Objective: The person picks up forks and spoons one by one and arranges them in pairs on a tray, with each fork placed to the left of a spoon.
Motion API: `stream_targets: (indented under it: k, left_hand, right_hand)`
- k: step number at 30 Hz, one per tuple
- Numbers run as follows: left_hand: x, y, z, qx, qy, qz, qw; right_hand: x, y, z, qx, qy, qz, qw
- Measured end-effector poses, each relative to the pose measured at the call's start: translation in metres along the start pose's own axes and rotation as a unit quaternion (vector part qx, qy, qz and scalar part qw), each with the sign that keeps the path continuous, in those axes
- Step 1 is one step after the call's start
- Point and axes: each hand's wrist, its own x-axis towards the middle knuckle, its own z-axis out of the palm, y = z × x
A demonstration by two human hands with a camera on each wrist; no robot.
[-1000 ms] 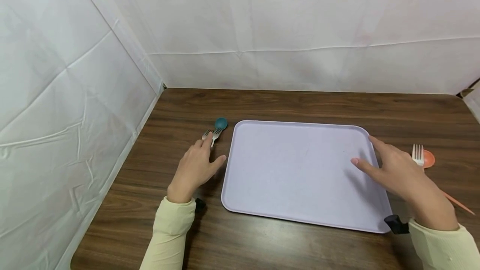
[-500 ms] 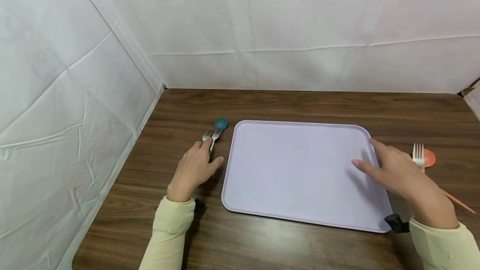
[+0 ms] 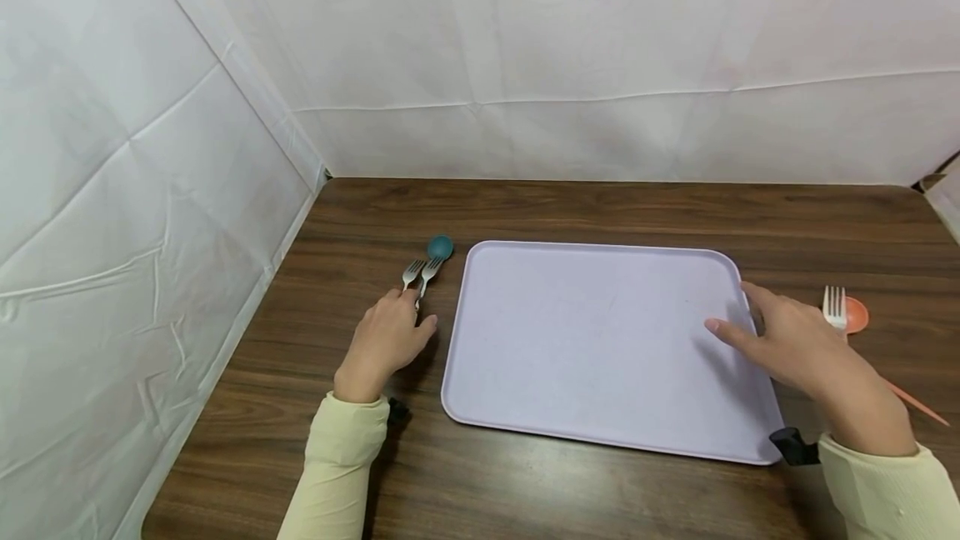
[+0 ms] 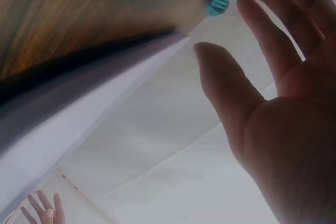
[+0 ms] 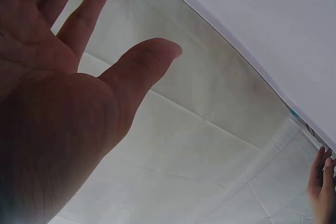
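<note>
Two silver-headed forks [image 3: 430, 271] are laid side by side, tines near a round-bowled teal spoon [image 3: 440, 247], left of a rectangular lilac tray [image 3: 600, 340].

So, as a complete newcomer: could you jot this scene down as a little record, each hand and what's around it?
Tray: pale purple, flat on the wooden table
Left hand: beside two forks, thumb apart from them; finger contact unclear
Beyond the forks: teal spoon
Right hand: at the tray's right edge, holding nothing
Far right: white fork and orange spoon, partly hidden
</note>
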Motion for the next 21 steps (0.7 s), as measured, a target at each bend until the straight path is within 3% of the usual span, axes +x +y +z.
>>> stream_targets:
  k: [9, 21]
  left_hand:
    - [0.001, -0.001, 0.002, 0.007, 0.016, 0.0, 0.9999]
    - [0.004, -0.002, 0.006, 0.001, 0.002, 0.004, 1.0]
  right_hand:
    - [-0.001, 0.004, 0.0, 0.0, -0.013, 0.0, 1.0]
    - [-0.003, 0.012, 0.008, -0.005, -0.013, -0.024, 1.0]
